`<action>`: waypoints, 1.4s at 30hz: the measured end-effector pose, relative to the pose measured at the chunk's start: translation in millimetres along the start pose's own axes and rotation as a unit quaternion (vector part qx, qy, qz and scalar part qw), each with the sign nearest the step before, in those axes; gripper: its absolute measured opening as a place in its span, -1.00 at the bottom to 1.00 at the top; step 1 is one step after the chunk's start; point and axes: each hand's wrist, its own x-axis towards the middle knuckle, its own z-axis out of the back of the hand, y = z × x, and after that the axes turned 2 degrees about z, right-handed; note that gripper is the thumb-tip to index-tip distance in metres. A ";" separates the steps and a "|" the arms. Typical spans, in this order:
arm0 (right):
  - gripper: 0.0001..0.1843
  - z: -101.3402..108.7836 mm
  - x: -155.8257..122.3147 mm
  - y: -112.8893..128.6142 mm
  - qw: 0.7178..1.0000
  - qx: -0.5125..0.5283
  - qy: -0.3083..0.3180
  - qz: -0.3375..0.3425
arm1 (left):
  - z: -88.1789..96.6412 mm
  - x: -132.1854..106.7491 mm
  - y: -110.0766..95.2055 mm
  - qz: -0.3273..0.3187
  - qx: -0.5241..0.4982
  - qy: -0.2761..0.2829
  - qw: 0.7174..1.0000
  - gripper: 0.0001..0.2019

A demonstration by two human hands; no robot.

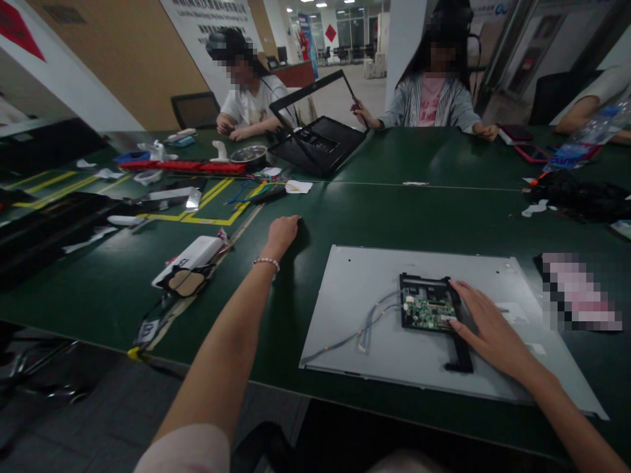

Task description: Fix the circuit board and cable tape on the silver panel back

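Observation:
My left hand (282,235) reaches out over the green table with its fingers closed. A tiny dark bit shows at the fingertips, too small to name. My right hand (480,323) grips the right side of a black plastic bracket (460,351), its thumb by the green circuit board (428,313) and its fingers at the bracket's upper corner. The bracket lies on a flat grey metal panel (355,289) near the table's front edge. From the board, thin grey cables (367,325) run left across the panel.
A white box-shaped device (190,261) lies left of my left arm. Across the table, one person's hand (365,115) holds a black frame (308,90) above a dark housing (320,144); another person sits beside. Right are a phone (582,292), bottle (574,144) and black bundle (582,197).

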 end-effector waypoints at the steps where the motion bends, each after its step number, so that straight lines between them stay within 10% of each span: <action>1: -0.23 -0.2 0.1 0.0 1.000 -0.001 -0.002 0.001 | 0.5 0.8 -0.9 0.003 0.003 -0.002 1.000 -0.65; 7: -0.23 -2.1 -0.6 -2.6 1.000 -0.014 -0.003 0.016 | 15.0 -2.9 -16.7 -0.012 -0.006 -0.022 1.000 -0.64; 20: -0.24 1.4 0.6 -3.9 0.999 -0.018 0.006 0.031 | 9.7 -132.1 -131.4 -0.464 -0.055 -0.062 0.882 -0.71; 32: -0.24 3.5 1.1 -3.3 0.999 -0.001 -0.002 0.035 | 16.1 -159.4 -143.9 -0.438 -0.116 -0.006 0.891 -0.71; 42: -0.49 12.9 19.4 13.1 0.993 0.075 -0.079 0.055 | 57.0 -200.9 -172.7 -0.125 -0.115 -0.062 0.984 -0.77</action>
